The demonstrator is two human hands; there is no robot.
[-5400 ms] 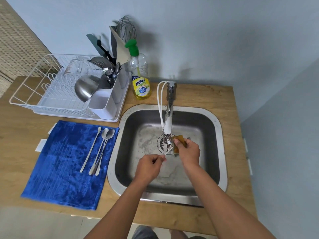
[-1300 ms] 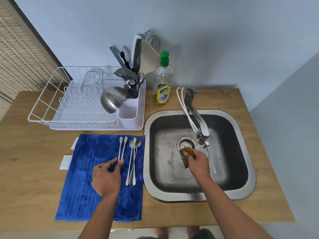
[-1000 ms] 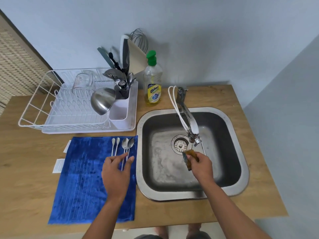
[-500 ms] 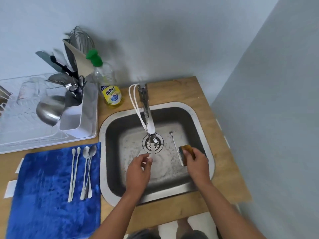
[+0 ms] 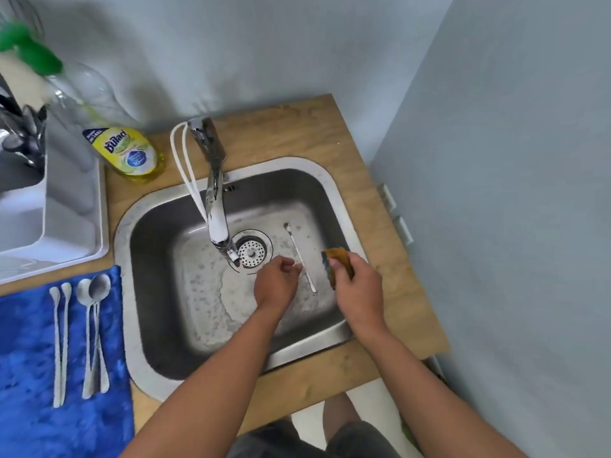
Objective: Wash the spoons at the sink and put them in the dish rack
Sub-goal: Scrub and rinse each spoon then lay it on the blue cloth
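- Left hand (image 5: 276, 285): hovering over the middle of the square stainless-steel sink (image 5: 334, 190), fingers curling inward; whether they are pinching anything cannot be told.
- Right hand (image 5: 358, 285): gripping a brown-and-blue rectangular sponge (image 5: 336, 262) at the sink's right wall.
- Slim long-handled metal spoon (image 5: 299, 257): lying on the sink floor between the two hands, right of the round drain strainer (image 5: 252, 250).
- Four more metal spoons (image 5: 79, 338): lying side by side on the blue velvety cloth (image 5: 29, 408), lower left of the frame.
- White plastic dish rack (image 5: 71, 206): sitting at the left edge, holding dark utensils.
- Chrome tap (image 5: 215, 193): reaching out over the drain.
- Yellow dish-soap bottle (image 5: 130, 153): standing on the wooden counter (image 5: 390, 292), upper left of the sink.
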